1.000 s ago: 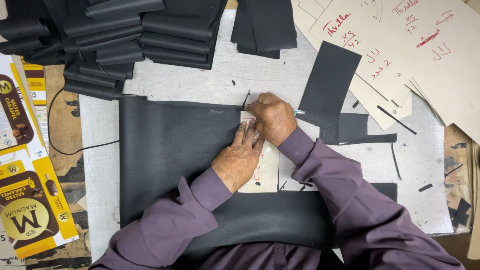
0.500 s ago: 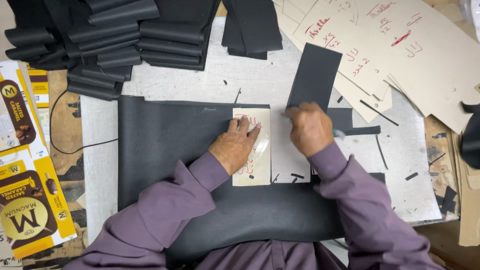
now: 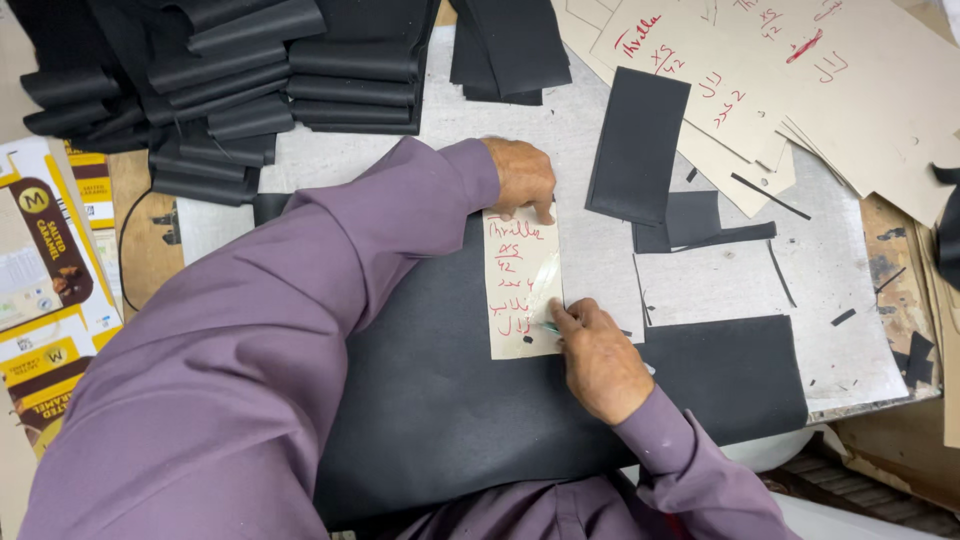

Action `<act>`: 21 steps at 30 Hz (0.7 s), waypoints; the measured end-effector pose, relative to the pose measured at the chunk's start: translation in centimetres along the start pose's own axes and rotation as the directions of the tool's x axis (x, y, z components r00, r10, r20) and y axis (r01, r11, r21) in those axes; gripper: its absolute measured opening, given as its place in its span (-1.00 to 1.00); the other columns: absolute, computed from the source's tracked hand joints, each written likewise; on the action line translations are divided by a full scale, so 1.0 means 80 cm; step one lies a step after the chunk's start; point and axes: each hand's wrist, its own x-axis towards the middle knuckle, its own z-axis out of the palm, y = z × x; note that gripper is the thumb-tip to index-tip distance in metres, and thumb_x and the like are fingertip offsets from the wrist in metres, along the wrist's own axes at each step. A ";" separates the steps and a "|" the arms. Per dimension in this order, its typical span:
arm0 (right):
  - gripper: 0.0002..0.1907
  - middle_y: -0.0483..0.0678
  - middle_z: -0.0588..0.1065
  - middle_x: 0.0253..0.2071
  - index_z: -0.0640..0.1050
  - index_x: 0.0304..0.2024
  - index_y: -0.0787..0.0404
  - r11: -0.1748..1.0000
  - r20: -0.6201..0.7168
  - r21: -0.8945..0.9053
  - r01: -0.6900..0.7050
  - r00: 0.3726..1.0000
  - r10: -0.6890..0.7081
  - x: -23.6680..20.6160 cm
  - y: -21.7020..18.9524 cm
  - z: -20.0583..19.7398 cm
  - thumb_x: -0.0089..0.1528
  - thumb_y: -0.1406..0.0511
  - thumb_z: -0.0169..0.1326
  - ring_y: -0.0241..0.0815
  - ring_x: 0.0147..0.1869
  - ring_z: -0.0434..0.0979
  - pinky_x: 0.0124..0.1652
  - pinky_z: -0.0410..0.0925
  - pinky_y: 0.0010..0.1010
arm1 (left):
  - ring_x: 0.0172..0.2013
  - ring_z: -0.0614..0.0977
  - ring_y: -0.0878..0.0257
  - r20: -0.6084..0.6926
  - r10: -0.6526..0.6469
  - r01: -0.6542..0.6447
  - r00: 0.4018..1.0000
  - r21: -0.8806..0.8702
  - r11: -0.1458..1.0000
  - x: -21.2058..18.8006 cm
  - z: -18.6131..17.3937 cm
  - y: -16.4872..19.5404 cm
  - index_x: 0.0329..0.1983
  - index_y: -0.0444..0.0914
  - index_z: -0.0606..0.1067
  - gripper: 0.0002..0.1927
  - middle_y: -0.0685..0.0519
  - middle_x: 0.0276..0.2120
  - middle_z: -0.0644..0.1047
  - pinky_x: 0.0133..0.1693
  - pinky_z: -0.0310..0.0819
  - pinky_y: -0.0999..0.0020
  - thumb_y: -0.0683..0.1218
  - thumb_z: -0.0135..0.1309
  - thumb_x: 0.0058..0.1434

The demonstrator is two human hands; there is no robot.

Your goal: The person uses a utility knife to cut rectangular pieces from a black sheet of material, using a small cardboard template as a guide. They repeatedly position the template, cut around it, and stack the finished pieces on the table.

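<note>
Under both hands (image 3: 522, 175) (image 3: 600, 360), cardboard template (image 3: 520, 285) lies flat on black sheet (image 3: 440, 400).

Cream template card (image 3: 522, 282) with red handwriting, on a black sheet (image 3: 450, 400); beside the sheet, purple sleeves (image 3: 300, 330), grey table (image 3: 840, 300), yellow-brown cartons (image 3: 45, 270).

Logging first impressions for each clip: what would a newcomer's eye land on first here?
Probably the small cream card template with red handwriting, bright against the large black sheet at centre. The left hand pins its top edge while the right hand works at its lower right edge. Next, the heap of cut black strips stacked at upper left.
</note>
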 end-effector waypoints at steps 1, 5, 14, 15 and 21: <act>-0.44 0.04 0.46 -0.16 0.52 0.23 0.22 0.996 0.006 0.092 -0.004 1.000 0.003 -0.001 -0.004 -0.003 0.15 0.48 0.06 -0.02 -0.21 0.58 -0.20 0.48 -0.27 | -0.10 0.65 0.15 0.006 0.034 -0.034 0.999 -0.015 0.999 0.003 0.003 -0.006 0.04 0.13 0.63 -0.50 0.13 -0.12 0.64 -0.15 0.59 0.17 -0.21 0.29 0.06; -0.69 -0.04 0.54 -0.29 0.63 0.01 0.24 0.860 0.002 0.505 -0.074 0.996 0.085 0.025 -0.030 0.012 0.20 0.48 0.16 -0.19 -0.31 0.63 -0.30 0.48 -0.42 | -0.15 0.66 0.17 0.022 0.112 -0.110 0.993 -0.087 0.990 0.008 0.006 -0.037 0.00 0.15 0.66 -0.54 0.13 -0.19 0.65 -0.19 0.58 0.21 -0.17 0.34 0.04; -0.53 0.04 0.46 -0.45 0.55 0.17 0.34 0.951 -0.396 0.308 -0.026 0.906 0.153 0.171 -0.056 0.081 0.18 0.45 0.19 -0.16 -0.50 0.45 -0.41 0.38 -0.35 | -0.25 0.66 0.24 0.056 0.185 -0.169 0.981 -0.212 0.962 0.037 0.016 -0.084 -0.06 0.10 0.69 -0.56 0.18 -0.29 0.66 -0.28 0.56 0.23 -0.13 0.43 -0.04; -0.54 0.05 0.47 -0.44 0.56 0.16 0.33 0.951 -0.379 0.306 -0.039 0.911 0.159 0.176 -0.055 0.083 0.18 0.45 0.19 -0.15 -0.50 0.47 -0.41 0.38 -0.34 | -0.26 0.66 0.24 0.043 0.203 -0.190 0.978 -0.209 0.959 0.038 0.018 -0.087 -0.08 0.07 0.70 -0.60 0.18 -0.30 0.67 -0.27 0.56 0.23 -0.11 0.44 -0.02; -0.61 0.13 0.55 -0.33 0.58 0.09 0.35 0.952 -0.308 0.295 -0.082 0.935 0.176 0.196 -0.058 0.084 0.18 0.44 0.16 -0.09 -0.47 0.57 -0.40 0.42 -0.31 | -0.24 0.64 0.21 0.054 0.199 -0.186 0.979 -0.178 0.966 0.039 0.023 -0.089 -0.06 0.12 0.68 -0.54 0.21 -0.28 0.64 -0.26 0.56 0.26 -0.15 0.41 -0.05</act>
